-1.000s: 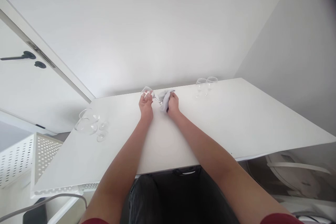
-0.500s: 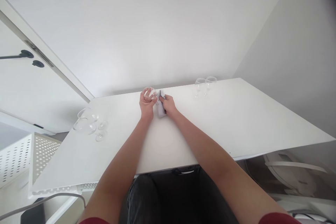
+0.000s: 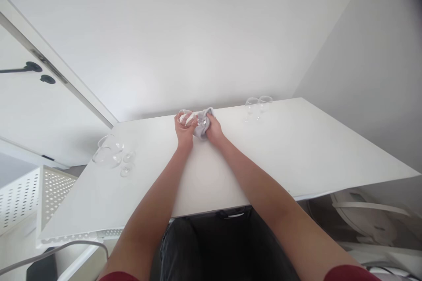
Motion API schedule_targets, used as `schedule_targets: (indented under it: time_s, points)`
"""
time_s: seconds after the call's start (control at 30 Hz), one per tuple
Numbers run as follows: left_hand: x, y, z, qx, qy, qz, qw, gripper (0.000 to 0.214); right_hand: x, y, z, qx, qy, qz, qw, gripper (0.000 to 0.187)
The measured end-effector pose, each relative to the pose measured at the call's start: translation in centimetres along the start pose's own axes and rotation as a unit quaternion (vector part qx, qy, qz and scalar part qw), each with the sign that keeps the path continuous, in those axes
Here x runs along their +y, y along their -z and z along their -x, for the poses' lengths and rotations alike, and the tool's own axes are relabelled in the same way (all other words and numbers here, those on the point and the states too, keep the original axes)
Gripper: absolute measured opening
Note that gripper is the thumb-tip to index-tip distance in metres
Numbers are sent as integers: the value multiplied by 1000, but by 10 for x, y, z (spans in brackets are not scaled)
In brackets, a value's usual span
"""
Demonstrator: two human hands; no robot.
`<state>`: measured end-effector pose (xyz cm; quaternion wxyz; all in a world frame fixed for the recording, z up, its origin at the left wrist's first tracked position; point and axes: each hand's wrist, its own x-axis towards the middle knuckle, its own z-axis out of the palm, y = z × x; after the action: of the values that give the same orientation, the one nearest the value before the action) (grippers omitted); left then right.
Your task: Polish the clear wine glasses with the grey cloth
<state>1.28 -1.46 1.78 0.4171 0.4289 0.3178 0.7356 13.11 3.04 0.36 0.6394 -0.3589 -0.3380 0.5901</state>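
Observation:
My left hand (image 3: 184,131) is closed round the bowl of a clear wine glass (image 3: 185,117), held just above the far middle of the white table (image 3: 296,153). Right beside it, my right hand (image 3: 212,131) grips a bunched light grey cloth (image 3: 201,125) and presses it against the glass. Both forearms reach straight out across the table from the near edge.
Two clear wine glasses (image 3: 256,105) stand at the far right of the table. Two or three more glasses (image 3: 112,153) stand at the left edge. A white perforated rack (image 3: 36,193) sits lower left. A door with a black handle (image 3: 23,69) is on the left.
The glass has turned in my left hand, its rim swinging from left to upward. My right hand and the cloth moved left, closer against the glass, and the cloth bunched up.

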Motion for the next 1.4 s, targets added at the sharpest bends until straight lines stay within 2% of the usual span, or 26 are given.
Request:
schedule_targets:
  time_s: [0.03, 0.1, 0.23, 0.4, 0.6, 0.7, 0.8, 0.93, 1.03, 1.1, 1.17, 1.27, 1.33, 1.4]
  points:
    - [0, -1, 1, -2, -4, -7, 1000, 76, 2, -3, 1, -42, 0, -26, 999, 33]
    - [0, -3, 3, -1, -14, -26, 1000, 78, 4, -4, 2, -72, 4, -14, 997, 35]
    - [-1, -5, 8, -38, -33, -76, 996, 76, 5, 8, 3, -8, 20, 142, 990, 31]
    - [-2, -5, 8, -21, -49, -95, 994, 73, -3, 16, 5, 63, 99, 313, 943, 34]
    - [-5, 1, 0, 60, -34, -105, 992, 74, -12, 13, 4, 127, 134, 251, 950, 56]
    - [-7, 2, -1, 71, -26, -115, 990, 74, -12, 17, 0, 125, 165, 202, 957, 54]
    - [-8, 3, -1, 72, -19, -106, 992, 72, -14, 20, -2, 90, 179, 107, 974, 44]
    - [-7, 3, -1, 73, -14, -83, 994, 72, -19, 19, 1, -11, 166, 55, 985, 34]
    - [-5, 1, 0, 60, -13, -72, 996, 76, -16, 16, 5, -52, 168, 116, 977, 29]
    - [-5, 1, 0, 56, -18, -63, 996, 78, -13, 14, 9, -92, 175, 181, 963, 27]
    - [-5, 2, -1, 63, -25, -55, 996, 77, -10, 12, 14, -147, 182, 245, 941, 31]
    - [-6, 4, -2, 73, -25, -53, 996, 74, -9, 9, 22, -211, 214, 328, 896, 47]
    - [-6, 5, -1, 70, -22, -61, 995, 76, -9, 6, 26, -204, 216, 356, 886, 47]
    - [-5, 4, 0, 58, -22, -68, 996, 78, -10, 4, 27, -157, 188, 347, 905, 35]
